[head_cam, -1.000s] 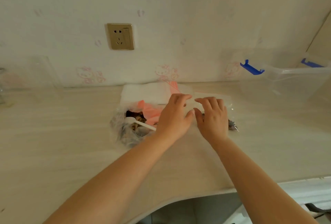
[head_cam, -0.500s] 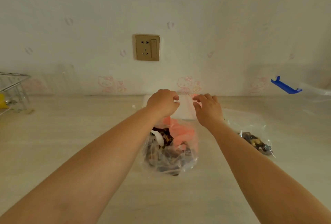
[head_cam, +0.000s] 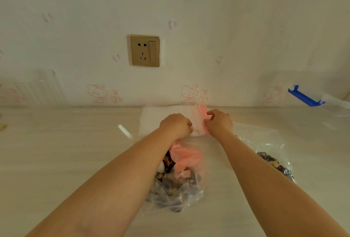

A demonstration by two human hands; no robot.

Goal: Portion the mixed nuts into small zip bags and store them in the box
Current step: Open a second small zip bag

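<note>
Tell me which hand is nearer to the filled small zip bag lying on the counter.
Right. The right hand is just up-left of the filled zip bag; the left hand is farther left, beyond it.

Zip bags (head_cam: 198,121) red-striped; box clip (head_cam: 304,97) blue; socket (head_cam: 144,51) gold; wallpaper (head_cam: 193,92) pale, pink cats.

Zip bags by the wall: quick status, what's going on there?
Both hands, left and right, pinching at the stack of empty zip bags. One filled bag lies right. Big nut bag sits under the forearms, untouched.
</note>
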